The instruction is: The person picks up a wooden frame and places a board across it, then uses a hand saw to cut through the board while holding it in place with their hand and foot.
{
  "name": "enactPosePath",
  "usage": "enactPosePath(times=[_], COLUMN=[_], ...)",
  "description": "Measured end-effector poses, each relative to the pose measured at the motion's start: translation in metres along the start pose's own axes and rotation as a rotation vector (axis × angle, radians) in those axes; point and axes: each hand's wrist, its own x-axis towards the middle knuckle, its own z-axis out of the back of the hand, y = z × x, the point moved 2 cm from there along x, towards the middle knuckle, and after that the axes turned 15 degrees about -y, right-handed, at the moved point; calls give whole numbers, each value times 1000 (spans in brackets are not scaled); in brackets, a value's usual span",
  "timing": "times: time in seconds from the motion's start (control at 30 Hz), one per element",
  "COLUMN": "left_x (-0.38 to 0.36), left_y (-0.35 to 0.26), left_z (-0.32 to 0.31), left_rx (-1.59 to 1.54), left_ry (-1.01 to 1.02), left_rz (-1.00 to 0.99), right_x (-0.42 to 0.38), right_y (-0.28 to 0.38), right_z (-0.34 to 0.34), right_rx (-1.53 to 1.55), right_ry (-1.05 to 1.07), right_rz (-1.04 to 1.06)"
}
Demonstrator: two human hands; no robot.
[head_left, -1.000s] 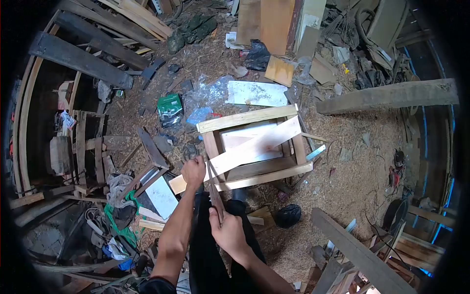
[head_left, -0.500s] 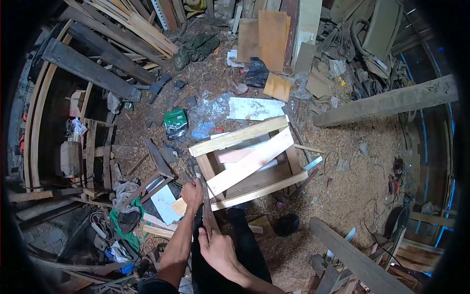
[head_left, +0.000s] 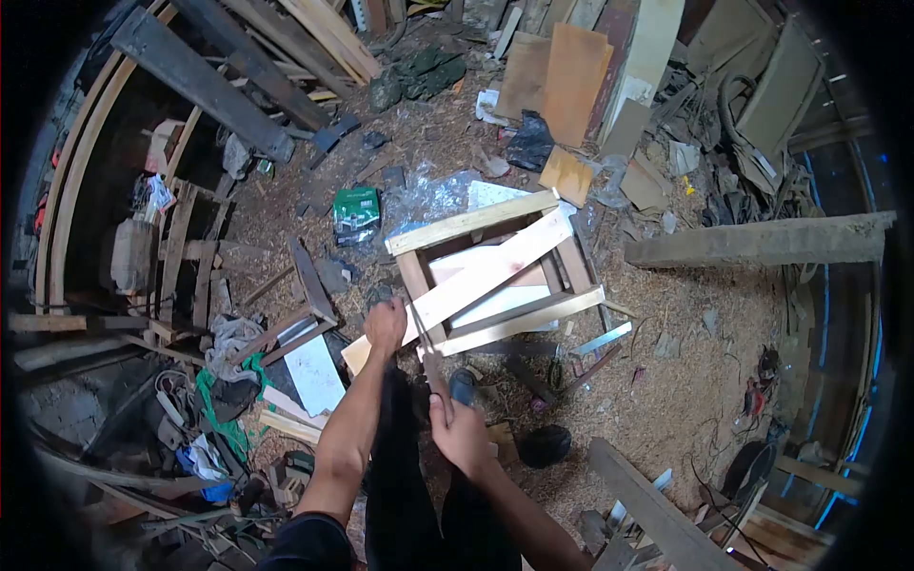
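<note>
A long dark tool (head_left: 434, 373), perhaps a saw, runs from my right hand up to the light board. My right hand (head_left: 463, 436) is wrapped round its near end. My left hand (head_left: 386, 325) is closed at the left edge of the pale board (head_left: 476, 279); whether it grips the board or the tool's far end I cannot tell. This board lies diagonally across a rectangular wooden frame (head_left: 505, 322), its lower left end sticking out past the frame. Below the frame shows a shoe (head_left: 463, 385).
Stacked planks (head_left: 324, 38) lean at the upper left. A thick beam (head_left: 762, 244) juts in from the right, another (head_left: 666, 504) lies lower right. A green box (head_left: 356, 214) and a white panel (head_left: 314, 376) lie on the shaving-covered floor. A black round object (head_left: 545, 444) sits near my legs.
The view has shifted. The pale board now reaches farther past the frame's left side. My hands remain at the tool and the board's edge, and a shoe now shows under the frame.
</note>
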Motion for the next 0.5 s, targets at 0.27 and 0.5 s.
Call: enactPosePath(times=[0.27,0.5], left_x=[2,3], left_y=[7,8], left_z=[-10,-4], left_rx=[0,-45], left_ry=[-81,-30], left_rz=[7,39], right_x=[-25,-23], right_y=[-104,-56], right_z=[-36,-8], right_rx=[104,84], right_ry=[1,-13], right_rz=[43,-157])
